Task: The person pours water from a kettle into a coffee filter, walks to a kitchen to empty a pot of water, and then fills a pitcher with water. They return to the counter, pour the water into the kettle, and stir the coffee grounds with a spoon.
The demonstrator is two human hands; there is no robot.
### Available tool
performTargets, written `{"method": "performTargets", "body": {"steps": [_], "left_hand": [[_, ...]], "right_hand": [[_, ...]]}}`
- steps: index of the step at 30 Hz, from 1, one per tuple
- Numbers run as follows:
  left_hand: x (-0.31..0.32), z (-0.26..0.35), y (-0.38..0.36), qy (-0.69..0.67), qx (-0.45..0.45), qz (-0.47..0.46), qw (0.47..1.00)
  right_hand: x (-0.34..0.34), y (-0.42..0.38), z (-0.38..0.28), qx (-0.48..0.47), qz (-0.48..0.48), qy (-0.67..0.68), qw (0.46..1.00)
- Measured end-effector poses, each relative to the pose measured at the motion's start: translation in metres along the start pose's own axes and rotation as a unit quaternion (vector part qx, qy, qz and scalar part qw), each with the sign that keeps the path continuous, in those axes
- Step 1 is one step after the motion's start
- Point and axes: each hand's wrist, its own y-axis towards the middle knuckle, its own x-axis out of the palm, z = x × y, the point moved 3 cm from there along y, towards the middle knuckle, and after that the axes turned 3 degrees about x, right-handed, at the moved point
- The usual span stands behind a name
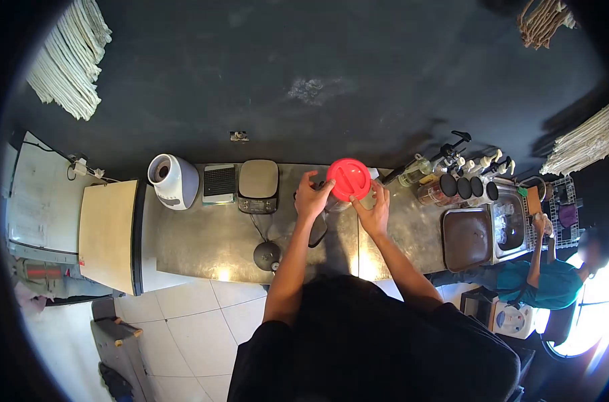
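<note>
A clear jar with a round red lid stands over the metal counter in front of me. My left hand is closed around its left side, thumb at the lid's edge. From the right, my right hand grips it with the thumb at the lid's lower rim and the fingers along the side. Most of the jar's body is hidden under the lid and my hands. Beside my left wrist lies a dark object, partly covered by the forearm.
Left along the metal counter are a digital scale, a white appliance and a dark round object. To the right stand black-lidded jars, pump bottles, a brown tray and a sink, where another person works.
</note>
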Motion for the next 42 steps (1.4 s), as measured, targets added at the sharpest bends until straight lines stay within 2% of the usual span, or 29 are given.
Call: {"method": "performTargets", "body": {"steps": [4, 6, 7, 11, 13, 14, 16, 17, 19, 20, 22, 24, 26, 28, 30, 31, 32, 34, 35, 36, 37, 38, 39, 40, 42], "left_hand": [[-0.003, -0.007, 0.004, -0.018, 0.001, -0.008, 1.0], [-0.013, -0.018, 0.008, -0.192, -0.018, 0.001, 0.981], [-0.022, -0.015, 0.003, -0.25, -0.001, 0.023, 0.968], [-0.058, -0.027, -0.012, -0.135, -0.034, -0.024, 0.99], [-0.066, -0.022, -0.021, -0.079, 0.059, -0.099, 0.99], [-0.07, -0.022, -0.025, -0.03, 0.039, -0.14, 0.989], [-0.077, 0.001, -0.038, 0.045, 0.106, -0.127, 0.985], [-0.074, 0.005, -0.042, 0.005, 0.116, -0.144, 0.983], [-0.072, 0.021, -0.057, -0.041, 0.136, -0.19, 0.972], [-0.074, 0.04, -0.065, -0.048, 0.148, -0.214, 0.964], [-0.077, 0.056, -0.071, -0.048, 0.24, -0.239, 0.94], [-0.083, 0.069, -0.072, -0.051, 0.243, -0.231, 0.941], [-0.105, 0.101, -0.079, -0.006, 0.239, -0.211, 0.948], [-0.112, 0.113, -0.079, 0.007, 0.223, -0.192, 0.956], [-0.114, 0.119, -0.078, -0.036, 0.242, -0.174, 0.954], [-0.113, 0.123, -0.077, -0.051, 0.281, -0.158, 0.945], [-0.112, 0.122, -0.076, -0.056, 0.28, -0.163, 0.944], [-0.111, 0.127, -0.073, 0.063, 0.332, -0.152, 0.929], [-0.108, 0.127, -0.07, 0.043, 0.304, -0.22, 0.926], [-0.1, 0.117, -0.065, 0.034, 0.309, -0.219, 0.925], [-0.094, 0.109, -0.059, 0.024, 0.342, -0.215, 0.915], [-0.093, 0.112, -0.056, 0.045, 0.304, -0.249, 0.918], [-0.09, 0.11, -0.051, 0.04, 0.273, -0.271, 0.922], [-0.088, 0.114, -0.048, -0.024, 0.267, -0.282, 0.921], [-0.088, 0.126, -0.034, 0.006, 0.231, -0.266, 0.936]], "right_hand": [[-0.001, -0.001, -0.002, 0.011, -0.001, -0.011, 1.0], [-0.002, -0.001, -0.002, 0.003, 0.005, -0.014, 1.0], [-0.002, -0.002, -0.001, -0.002, 0.01, -0.019, 1.0], [0.0, -0.005, 0.001, -0.003, 0.01, 0.006, 1.0], [-0.003, -0.005, -0.005, -0.013, 0.027, 0.002, 1.0], [-0.003, -0.007, -0.009, -0.017, 0.021, 0.011, 1.0], [-0.009, -0.019, -0.022, 0.035, 0.061, 0.107, 0.992], [-0.011, -0.022, -0.031, 0.026, 0.045, 0.122, 0.991], [-0.005, -0.032, -0.054, -0.049, -0.144, 0.176, 0.973], [-0.003, -0.031, -0.06, -0.064, -0.168, 0.195, 0.964], [0.004, -0.025, -0.081, -0.207, -0.193, 0.247, 0.927], [0.003, -0.016, -0.082, -0.116, -0.292, 0.334, 0.889], [-0.012, 0.001, -0.082, -0.1, -0.363, 0.296, 0.878], [-0.029, 0.016, -0.085, -0.078, -0.392, 0.235, 0.886], [-0.048, 0.032, -0.081, -0.067, -0.43, 0.212, 0.875], [-0.058, 0.035, -0.08, -0.046, -0.461, 0.188, 0.866], [-0.068, 0.04, -0.083, -0.026, -0.432, 0.231, 0.871], [-0.091, 0.057, -0.087, -0.069, -0.38, 0.178, 0.905], [-0.1, 0.061, -0.098, -0.117, -0.369, 0.163, 0.908], [-0.103, 0.067, -0.082, -0.078, -0.372, 0.131, 0.916], [-0.108, 0.072, -0.077, -0.1, -0.363, 0.104, 0.921], [-0.111, 0.075, -0.076, -0.181, -0.313, 0.157, 0.919], [-0.119, 0.08, -0.063, -0.104, -0.324, 0.118, 0.933], [-0.126, 0.084, -0.059, -0.068, -0.298, 0.142, 0.942], [-0.132, 0.097, -0.048, -0.043, -0.218, 0.154, 0.963]]}}
